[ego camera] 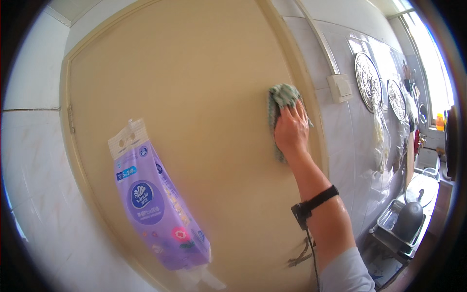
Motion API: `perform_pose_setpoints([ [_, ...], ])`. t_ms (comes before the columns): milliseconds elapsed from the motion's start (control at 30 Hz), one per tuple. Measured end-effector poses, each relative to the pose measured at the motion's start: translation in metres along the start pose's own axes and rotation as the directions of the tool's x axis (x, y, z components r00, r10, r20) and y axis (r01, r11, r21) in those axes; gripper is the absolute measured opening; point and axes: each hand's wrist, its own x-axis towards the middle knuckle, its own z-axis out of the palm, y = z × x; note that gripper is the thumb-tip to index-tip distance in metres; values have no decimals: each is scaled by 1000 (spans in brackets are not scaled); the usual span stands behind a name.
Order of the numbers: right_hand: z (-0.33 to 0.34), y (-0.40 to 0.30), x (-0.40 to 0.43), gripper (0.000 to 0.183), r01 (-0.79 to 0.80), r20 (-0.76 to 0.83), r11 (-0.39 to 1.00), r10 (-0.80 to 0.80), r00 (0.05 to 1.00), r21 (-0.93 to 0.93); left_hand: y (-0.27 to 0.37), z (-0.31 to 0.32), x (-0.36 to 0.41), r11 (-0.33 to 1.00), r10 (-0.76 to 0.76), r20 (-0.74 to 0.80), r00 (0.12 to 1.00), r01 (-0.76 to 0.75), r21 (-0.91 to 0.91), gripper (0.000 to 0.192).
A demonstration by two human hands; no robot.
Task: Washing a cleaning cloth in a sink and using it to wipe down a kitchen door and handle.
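My right hand (292, 127) grips a grey-green cloth (285, 95) and presses it flat against a beige door (219, 153), close to its right edge. Part of the cloth hangs below my fingers along the door. A black strap with a small device (313, 204) circles my right forearm, and a cable runs down from it. To the left, a purple Vinda tissue pack (157, 208) hangs on the door, with white tissue (202, 279) showing at its lower end. My left hand is out of view.
Right of the door frame (312, 109), a light switch (341, 88) sits on the tiled wall. Round metal racks (368, 82) and clear plastic bags (381, 142) hang beyond it. Lower right are a metal tray (386, 219) with a dark rounded object (408, 221) and a lid (421, 189).
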Motion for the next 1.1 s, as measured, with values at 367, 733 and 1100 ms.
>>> perform_pose_setpoints([
  [367,-47,51,-120,45,-147,270,989,132,954,35,28,28,19,992,96,135,986,-84,-90,34],
  [733,-93,76,-183,27,45,275,998,-56,960,46,37,28,23,992,120,182,976,-112,-50,34],
  [1100,-168,89,-314,34,-397,474,915,319,821,73,4,59,-2,993,100,277,956,-112,27,54],
])
